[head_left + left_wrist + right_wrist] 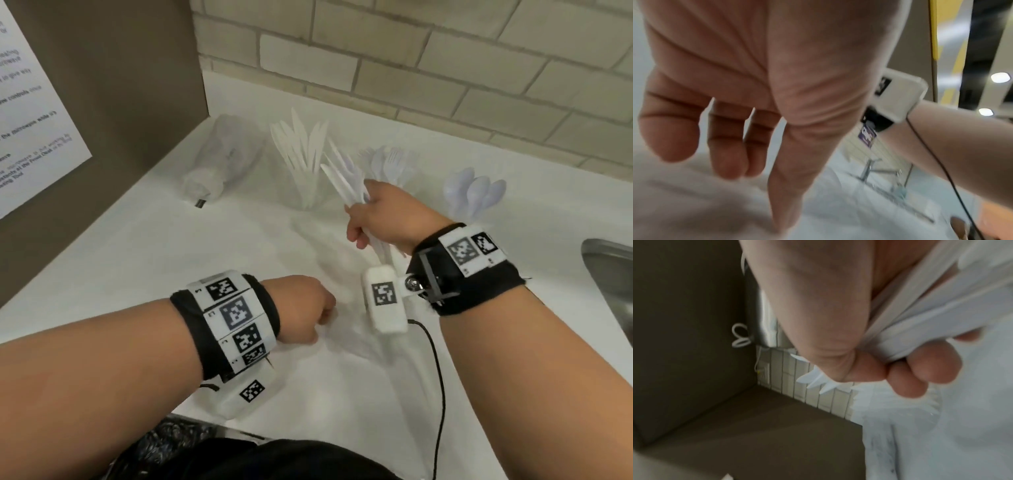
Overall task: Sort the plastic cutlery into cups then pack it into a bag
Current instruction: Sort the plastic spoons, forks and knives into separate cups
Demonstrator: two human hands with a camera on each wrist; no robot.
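Observation:
My right hand (373, 212) grips a bundle of white plastic knives (342, 181), blades pointing up and back, just right of a clear cup of knives (303, 154). In the right wrist view my fingers (920, 369) wrap the knife handles (910, 318). Behind the hand stands a cup of forks (390, 164), and a cup of spoons (476, 195) is farther right. My left hand (301, 311) rests knuckles up on the white counter (171, 257). Its thumb and fingers (725, 159) point down onto a pale, blurred crinkled surface, with nothing seen between them.
A crumpled clear plastic bag (219, 161) lies at the back left against a brown panel (120, 85). A steel sink (613, 274) cuts into the counter at the right edge. A tiled wall (411, 68) closes the back. A black cable (438, 377) hangs from my right wrist.

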